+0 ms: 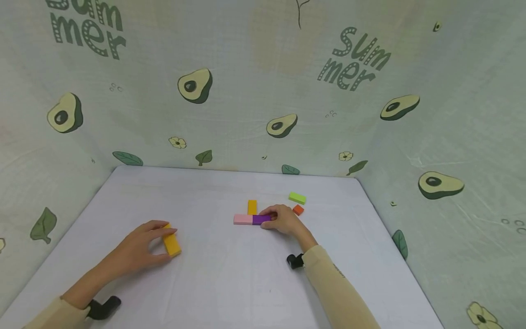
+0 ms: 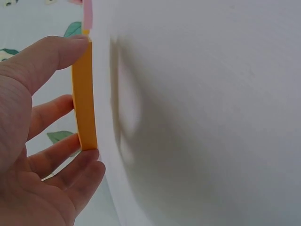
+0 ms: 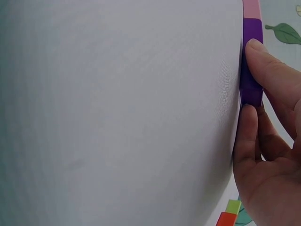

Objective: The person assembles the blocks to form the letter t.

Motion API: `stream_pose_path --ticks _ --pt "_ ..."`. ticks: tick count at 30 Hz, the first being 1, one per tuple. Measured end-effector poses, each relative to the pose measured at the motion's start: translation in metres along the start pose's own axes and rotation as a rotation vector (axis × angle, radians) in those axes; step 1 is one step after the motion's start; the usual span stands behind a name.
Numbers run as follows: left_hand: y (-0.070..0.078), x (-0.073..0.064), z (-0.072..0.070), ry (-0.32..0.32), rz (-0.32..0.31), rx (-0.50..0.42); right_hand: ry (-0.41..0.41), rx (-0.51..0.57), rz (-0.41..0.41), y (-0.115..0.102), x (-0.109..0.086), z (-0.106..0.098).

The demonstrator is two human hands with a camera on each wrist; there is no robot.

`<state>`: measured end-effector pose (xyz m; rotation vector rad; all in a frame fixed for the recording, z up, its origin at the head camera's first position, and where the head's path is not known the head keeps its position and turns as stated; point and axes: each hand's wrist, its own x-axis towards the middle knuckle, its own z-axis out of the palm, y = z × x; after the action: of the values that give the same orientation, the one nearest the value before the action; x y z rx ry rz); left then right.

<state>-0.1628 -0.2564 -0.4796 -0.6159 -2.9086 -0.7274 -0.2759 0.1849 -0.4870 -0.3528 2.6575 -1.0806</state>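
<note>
Yellow block [image 1: 172, 245], pinched by left hand [image 1: 137, 246] — head view adds purple block [image 1: 260, 220]

My feed shows right hand [image 3: 275, 174] gripping purple block [image 3: 251, 89]: thumb on near face, one fingertip at right end, other fingers behind. Pink block [image 3: 252, 8] meets purple block's left end; I get only part of pink. Well right: red-orange block [image 3: 226, 219], lime block [image 3: 233, 206] just beyond; can't tell whether they touch. White tabletop [image 3: 117, 117] spreads across near side. Far side: pale cloth [image 3: 277, 12], green leaf print [image 3: 286, 34].
</note>
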Motion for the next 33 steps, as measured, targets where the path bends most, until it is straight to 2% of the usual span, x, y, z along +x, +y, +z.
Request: stream_pose_path --ticks 10,22,33 --pt "0.009 0.011 0.007 -0.019 0.006 -0.001 0.000 0.004 0.012 0.001 0.000 0.000" --pt "0.020 0.026 0.011 -0.028 0.080 -0.004 0.003 0.007 0.001 0.000 -0.001 0.000" --pt "0.029 0.035 0.014 -0.068 0.069 -0.019 0.006 -0.005 0.000 0.000 0.000 0.000"
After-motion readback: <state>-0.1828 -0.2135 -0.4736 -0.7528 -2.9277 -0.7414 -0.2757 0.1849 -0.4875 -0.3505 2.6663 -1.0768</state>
